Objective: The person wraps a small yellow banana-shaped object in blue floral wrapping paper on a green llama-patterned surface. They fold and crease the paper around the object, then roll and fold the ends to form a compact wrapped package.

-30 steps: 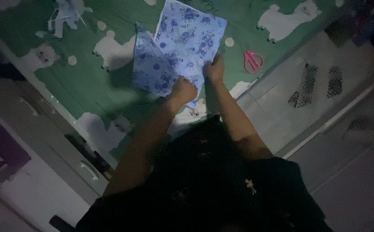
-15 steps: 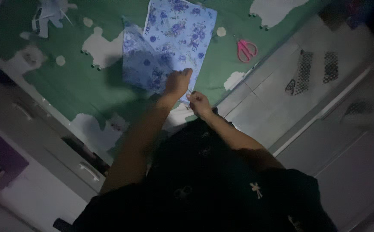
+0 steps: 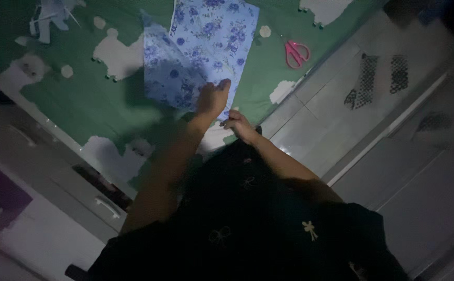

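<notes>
Fingers of left hand pressing blue floral cloth, right hand curled beside, pink scissors apart.

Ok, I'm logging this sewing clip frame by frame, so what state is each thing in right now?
Blue floral fabric: lying on the mat, one side folded over.
Left hand: pressing on the fabric's near edge.
Right hand: just off the fabric's near corner, fingers curled; too dim to tell whether it holds anything.
Pink scissors: lying on the mat, untouched; blades look closed.
Green mat: spread flat on the floor.
</notes>
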